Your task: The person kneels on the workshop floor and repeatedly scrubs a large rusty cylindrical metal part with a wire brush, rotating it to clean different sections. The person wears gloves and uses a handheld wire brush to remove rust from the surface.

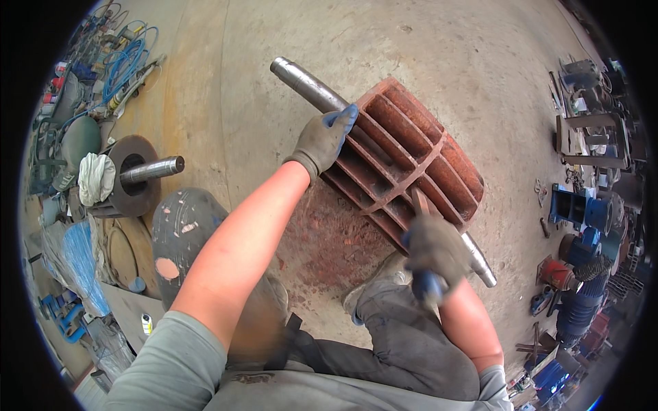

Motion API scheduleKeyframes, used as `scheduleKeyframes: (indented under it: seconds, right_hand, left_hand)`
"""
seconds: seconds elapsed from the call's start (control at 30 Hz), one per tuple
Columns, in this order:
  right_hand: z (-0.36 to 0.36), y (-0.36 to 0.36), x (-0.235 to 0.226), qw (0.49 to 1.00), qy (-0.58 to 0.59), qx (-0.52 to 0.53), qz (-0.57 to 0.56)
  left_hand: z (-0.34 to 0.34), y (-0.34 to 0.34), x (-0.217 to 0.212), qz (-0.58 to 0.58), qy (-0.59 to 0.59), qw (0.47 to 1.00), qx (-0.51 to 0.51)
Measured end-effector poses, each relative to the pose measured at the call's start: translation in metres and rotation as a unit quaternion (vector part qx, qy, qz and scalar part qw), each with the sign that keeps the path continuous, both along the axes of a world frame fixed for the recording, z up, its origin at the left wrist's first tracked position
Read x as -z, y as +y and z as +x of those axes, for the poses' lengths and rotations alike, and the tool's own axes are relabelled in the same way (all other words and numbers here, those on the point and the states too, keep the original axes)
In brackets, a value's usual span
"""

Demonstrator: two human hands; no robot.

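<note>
A rust-red ribbed drum (394, 140) with deep slots lies tilted across the floor. A bare steel shaft (305, 83) sticks out of its upper left end, and the other shaft end (482, 262) shows at the lower right. My left hand (327, 137), in a grey and blue glove, grips the drum's edge beside the upper shaft. In my gloved right hand (439, 253), blurred by motion, is a hand tool with a narrow flat blade (419, 201). The blade points into a slot near the drum's middle rib; its exact kind is unclear.
Reddish flakes (329, 240) cover the concrete below the drum. To the left stands a dark round part with a steel shaft (154, 170) and a white cloth (96, 178). Blue hoses (127, 65) lie farther back. Motors and metal parts (582, 312) line the right side.
</note>
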State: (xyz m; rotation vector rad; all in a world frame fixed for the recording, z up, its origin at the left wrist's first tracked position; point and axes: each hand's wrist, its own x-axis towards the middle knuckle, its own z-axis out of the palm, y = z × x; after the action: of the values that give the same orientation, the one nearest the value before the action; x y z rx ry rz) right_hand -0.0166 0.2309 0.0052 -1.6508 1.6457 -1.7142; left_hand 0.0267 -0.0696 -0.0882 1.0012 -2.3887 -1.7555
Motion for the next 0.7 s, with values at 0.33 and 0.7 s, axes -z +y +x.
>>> scheduleKeyframes:
  seconds: [0.33, 0.7]
  right_hand:
    - [0.008, -0.009, -0.015, 0.998, 0.059, 0.022, -0.021]
    - [0.011, 0.000, 0.005, 0.997, 0.007, 0.059, -0.052]
  left_hand:
    - [0.000, 0.001, -0.007, -0.012, -0.015, 1.000, 0.003]
    - [0.001, 0.001, -0.005, 0.043, 0.024, 0.999, -0.010]
